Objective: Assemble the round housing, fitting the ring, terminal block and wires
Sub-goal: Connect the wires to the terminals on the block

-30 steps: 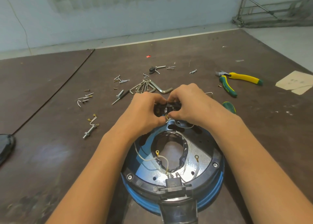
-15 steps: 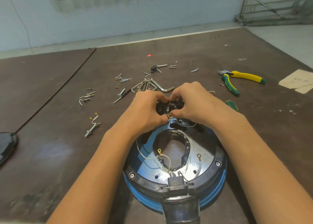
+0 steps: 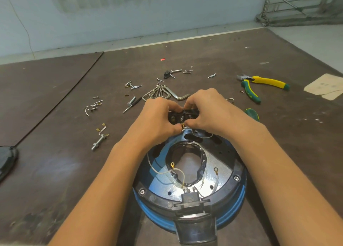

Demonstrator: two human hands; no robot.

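The round blue housing (image 3: 232,214) with a black ring (image 3: 239,173) on top lies on the table close to me. Pale wires with yellow ring lugs (image 3: 172,165) run across its open middle. At its far edge, both hands hold a small black terminal block (image 3: 182,113). My left hand (image 3: 156,121) grips the block's left side, thumb and fingers pinching near a brass wire end (image 3: 182,125). My right hand (image 3: 209,112) grips the block's right side from above. Most of the block is hidden by fingers.
Loose screws (image 3: 132,85), a bunch of hex keys (image 3: 163,93), a bolt (image 3: 98,142) and short wire pieces (image 3: 92,107) lie beyond and left of the hands. Yellow-green pliers (image 3: 259,84) and a green tool handle (image 3: 252,114) lie right. A black object (image 3: 5,158) sits at the left edge.
Both hands stay on the terminal block at the housing's far edge; the fingers shifted only slightly. The camera view has drifted a little.
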